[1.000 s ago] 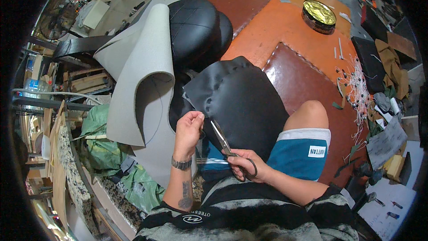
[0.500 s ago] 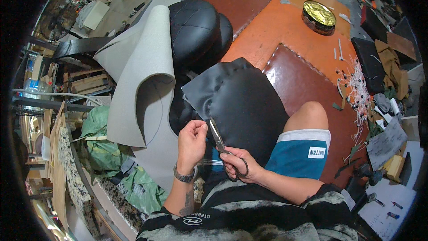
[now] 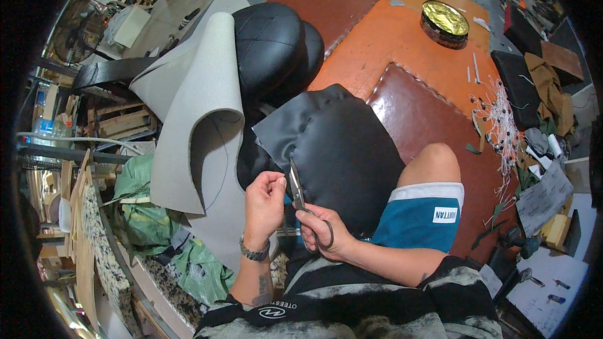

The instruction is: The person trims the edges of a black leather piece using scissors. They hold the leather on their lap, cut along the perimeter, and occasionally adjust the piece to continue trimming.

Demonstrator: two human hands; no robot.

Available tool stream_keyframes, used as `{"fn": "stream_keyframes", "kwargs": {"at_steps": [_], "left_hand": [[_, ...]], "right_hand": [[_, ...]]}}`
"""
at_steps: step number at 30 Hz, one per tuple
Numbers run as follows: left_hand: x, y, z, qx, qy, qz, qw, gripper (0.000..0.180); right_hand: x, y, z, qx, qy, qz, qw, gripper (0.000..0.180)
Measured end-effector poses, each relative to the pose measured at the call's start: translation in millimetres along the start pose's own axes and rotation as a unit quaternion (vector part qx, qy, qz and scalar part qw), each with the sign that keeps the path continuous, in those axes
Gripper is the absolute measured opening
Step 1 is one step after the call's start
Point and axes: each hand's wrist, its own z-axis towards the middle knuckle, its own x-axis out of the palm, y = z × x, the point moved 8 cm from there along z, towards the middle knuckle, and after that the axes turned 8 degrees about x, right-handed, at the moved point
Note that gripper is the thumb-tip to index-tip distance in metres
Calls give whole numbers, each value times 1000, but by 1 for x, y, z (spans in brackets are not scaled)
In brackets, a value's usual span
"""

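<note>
Black leather-like material (image 3: 345,144) lies over my lap, dimpled and puckered along its left edge. My right hand (image 3: 325,231) is closed round the handles of a pair of metal scissors (image 3: 296,185), a finger loop showing on its right side. The blades point up and away from me, close together, with their tips over the material's left edge. Just left of the blades, my left hand (image 3: 264,199) is closed in a pinch at that edge. What its fingertips hold is too small to make out.
A grey curled sheet (image 3: 182,144) rises at my left beside black padded cushions (image 3: 267,47). Green cloth (image 3: 135,204) lies near it. Brown and orange sheets (image 3: 352,56) cover the floor, with a round gold-topped tin (image 3: 445,22) and a tangle of white strings (image 3: 499,119) at the right.
Both hands and the scissors have shifted slightly left in the picture. The scissors stand a little more upright, their tips higher. The whole view has moved slightly too.
</note>
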Motion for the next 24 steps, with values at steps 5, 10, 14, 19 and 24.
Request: {"fn": "stream_keyframes", "kwargs": {"at_steps": [5,10,14,19,24], "left_hand": [[-4,-7,2,12,-10,-9,1000,13],[-39,-1,30,41,-62,-44,996,15],[-39,35,86,-45,-20,-35,998,29],[26,77,106,-194,158,-136,959,64],[62,76,103,-157,289,-127,936,68]], "right_hand": [[14,1,4,-14,-13,13,1000,23],[12,18,-8,-2,-5,-58,998,26],[-27,49,-52,-59,-110,-221,967,35],[-134,92,-104,-209,-424,-237,849,66],[-213,70,-114,-219,-617,-344,673,79]]}}
